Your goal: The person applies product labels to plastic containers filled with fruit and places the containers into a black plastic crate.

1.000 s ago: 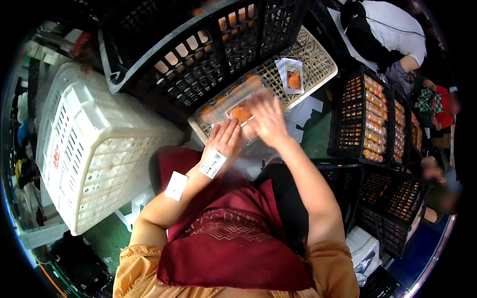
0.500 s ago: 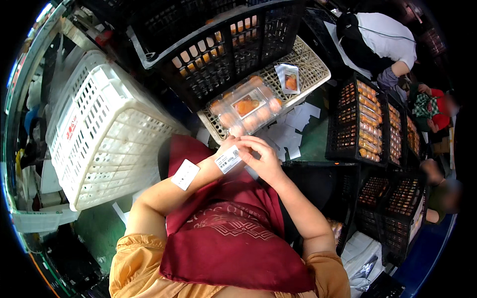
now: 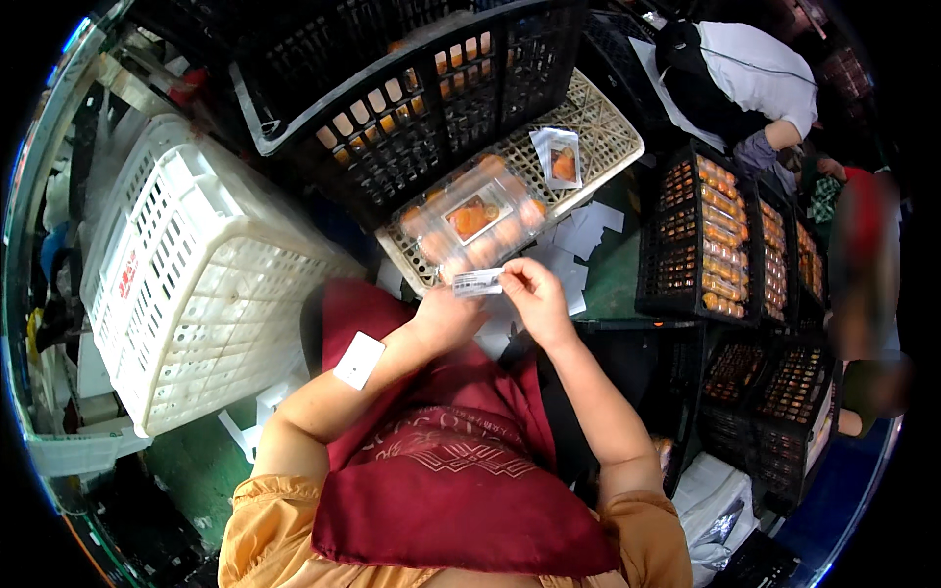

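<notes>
My right hand pinches a white printed sticker label by its right end. The label is lifted over the knuckles of my left hand, whose fingers are curled in; what they hold, if anything, is hidden. Another white label sticks to my left forearm. Just beyond both hands, a clear plastic clamshell box of round orange fruit rests on a pale crate, with a picture label on its lid. A small stack of picture labels lies to its right.
A black crate holding fruit boxes stands behind the clamshell box. At left is a large white slatted crate. Black crates of packed fruit stand on the right. Loose papers litter the green floor. A person in white bends at far right.
The printed label has come off my left wrist and is now between my right fingertips. My left hand has drawn back slightly from the clamshell box.
</notes>
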Tool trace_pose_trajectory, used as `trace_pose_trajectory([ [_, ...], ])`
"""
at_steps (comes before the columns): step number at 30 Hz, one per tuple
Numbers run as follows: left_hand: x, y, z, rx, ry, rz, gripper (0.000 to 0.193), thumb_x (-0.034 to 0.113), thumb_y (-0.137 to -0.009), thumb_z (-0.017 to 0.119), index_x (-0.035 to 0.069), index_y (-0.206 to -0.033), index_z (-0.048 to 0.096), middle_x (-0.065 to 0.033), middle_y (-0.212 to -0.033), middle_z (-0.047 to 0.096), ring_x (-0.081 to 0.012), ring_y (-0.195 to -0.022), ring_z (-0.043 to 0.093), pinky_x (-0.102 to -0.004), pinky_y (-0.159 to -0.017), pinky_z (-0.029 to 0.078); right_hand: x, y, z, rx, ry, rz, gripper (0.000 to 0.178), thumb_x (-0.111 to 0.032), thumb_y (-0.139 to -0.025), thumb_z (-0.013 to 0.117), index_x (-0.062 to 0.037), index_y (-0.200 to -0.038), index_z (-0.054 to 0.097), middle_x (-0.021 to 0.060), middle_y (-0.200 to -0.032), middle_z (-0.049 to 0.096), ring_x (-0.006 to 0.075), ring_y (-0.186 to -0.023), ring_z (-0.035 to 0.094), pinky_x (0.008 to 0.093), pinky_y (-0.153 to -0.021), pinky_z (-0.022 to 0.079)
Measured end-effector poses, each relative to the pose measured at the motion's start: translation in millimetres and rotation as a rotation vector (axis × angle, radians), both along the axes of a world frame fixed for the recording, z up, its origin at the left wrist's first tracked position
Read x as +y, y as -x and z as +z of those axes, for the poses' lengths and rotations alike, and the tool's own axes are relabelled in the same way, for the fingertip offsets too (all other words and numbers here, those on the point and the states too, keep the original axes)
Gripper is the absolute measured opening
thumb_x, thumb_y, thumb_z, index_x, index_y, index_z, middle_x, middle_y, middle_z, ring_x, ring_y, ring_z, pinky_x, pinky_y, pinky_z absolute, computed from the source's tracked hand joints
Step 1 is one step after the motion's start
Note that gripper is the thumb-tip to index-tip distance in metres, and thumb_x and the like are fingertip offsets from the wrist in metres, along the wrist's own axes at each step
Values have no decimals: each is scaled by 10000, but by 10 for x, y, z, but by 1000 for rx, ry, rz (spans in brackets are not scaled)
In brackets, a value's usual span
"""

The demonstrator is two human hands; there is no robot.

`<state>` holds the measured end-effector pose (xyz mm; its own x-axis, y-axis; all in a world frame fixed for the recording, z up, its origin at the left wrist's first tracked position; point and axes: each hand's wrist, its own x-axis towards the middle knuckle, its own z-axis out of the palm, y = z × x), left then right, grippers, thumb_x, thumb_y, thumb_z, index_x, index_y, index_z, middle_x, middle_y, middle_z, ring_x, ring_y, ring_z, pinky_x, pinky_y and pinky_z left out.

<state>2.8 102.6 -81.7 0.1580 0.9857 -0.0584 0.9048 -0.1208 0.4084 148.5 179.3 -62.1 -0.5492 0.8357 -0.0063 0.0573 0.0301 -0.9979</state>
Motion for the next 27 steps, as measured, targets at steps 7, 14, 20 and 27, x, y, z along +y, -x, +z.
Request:
trace_pose_trajectory([
  [7, -5, 93, -70, -134, -139, 29, 161, 199, -743, 605, 54, -813, 613, -118, -729, 595, -288, -691, 609, -393, -636, 495, 938, 23, -112, -383, -359, 122, 80, -79, -807, 605, -13, -823, 563, 81, -727, 591, 174, -666, 569, 296, -634, 454],
  [14, 178, 128, -48, -228, -367, 20, 200, 89, -724, 625, 35, -917, 624, -110, -765, 586, -287, -731, 577, -383, -644, 446, 1340, 120, -454, -512, -105, 313, 102, -93, -839, 585, 2, -851, 549, -1, -704, 555, 75, -651, 495, 247, -588, 418],
  [20, 228, 142, -87, -208, -353, 68, 210, 97, -699, 622, 68, -907, 607, -75, -872, 592, -249, -865, 562, -364, -754, 421, 1202, 121, -81, -610, -290, 313, 110, -98, -836, 586, 3, -860, 550, 18, -706, 562, 95, -660, 513, 262, -599, 429],
  [27, 264, 144, -129, -181, -385, 96, 253, 98, -687, 624, 78, -938, 608, -68, -999, 575, -237, -951, 542, -362, -775, 412, 1032, 115, 161, -443, -229, 240, 101, -69, -820, 604, -3, -836, 529, 17, -706, 540, 87, -648, 490, 252, -598, 429],
])
